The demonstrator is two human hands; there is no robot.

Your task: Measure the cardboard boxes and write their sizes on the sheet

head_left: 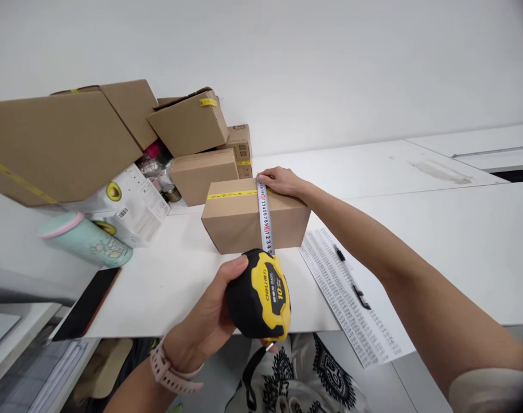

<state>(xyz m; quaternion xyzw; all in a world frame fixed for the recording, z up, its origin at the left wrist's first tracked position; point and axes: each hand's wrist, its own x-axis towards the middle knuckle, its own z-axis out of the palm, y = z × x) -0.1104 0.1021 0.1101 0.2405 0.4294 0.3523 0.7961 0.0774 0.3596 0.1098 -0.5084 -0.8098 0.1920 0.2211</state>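
Observation:
A yellow and black tape measure (261, 295) is gripped in my left hand (207, 312) near the table's front edge. Its metal blade (265, 221) runs out over the front face and top of a closed cardboard box (235, 226) sealed with yellow tape. At the far top edge of that box, my right hand (281, 180) pinches the blade's end, fingers closed and resting on the cardboard. The blade's very tip is hidden under the fingers. A black wrist strap (250, 373) hangs from the tape measure.
Several cardboard boxes (188, 126) are stacked at the back left, beside a white avocado-print box (128, 201). A mint tumbler (87, 241) lies by a dark phone (87, 304). Right of the measured box, a pen (351, 278) rests on a printed sheet (330, 292) overhanging the table edge.

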